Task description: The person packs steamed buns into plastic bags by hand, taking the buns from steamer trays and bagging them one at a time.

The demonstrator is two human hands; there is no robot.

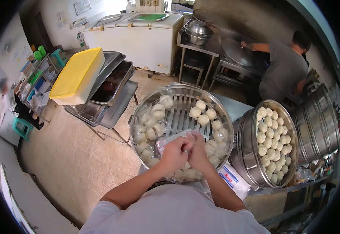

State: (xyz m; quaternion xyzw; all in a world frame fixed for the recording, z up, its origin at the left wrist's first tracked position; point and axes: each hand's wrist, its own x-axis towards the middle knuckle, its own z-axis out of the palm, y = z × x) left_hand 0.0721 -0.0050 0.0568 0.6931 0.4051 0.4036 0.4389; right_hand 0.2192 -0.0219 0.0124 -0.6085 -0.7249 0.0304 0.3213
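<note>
Both hands are over a round steel steamer tray (135, 117) with a slatted bottom. My left hand (174, 153), a ring on one finger, has its fingers curled around the edge of a thin clear plastic bag (170, 140) with pinkish print. Close against it, my right hand (197, 150) pinches the same plastic. What is inside the bag is hidden by my hands. Bagged white buns (151, 117) line the left side of the tray, and more bagged buns (218, 136) lie at the right. Several loose buns (203, 113) sit together near the back.
To the right, a tilted steel steamer (255, 171) holds many pleated buns (273, 144); stacked steamers (318, 128) stand beyond. A printed plastic packet (232, 181) lies between tray and steamer. Left are stacked trays with a yellow-lidded box (78, 74). One person (283, 66) works at the stove; another (16, 103) stands far left.
</note>
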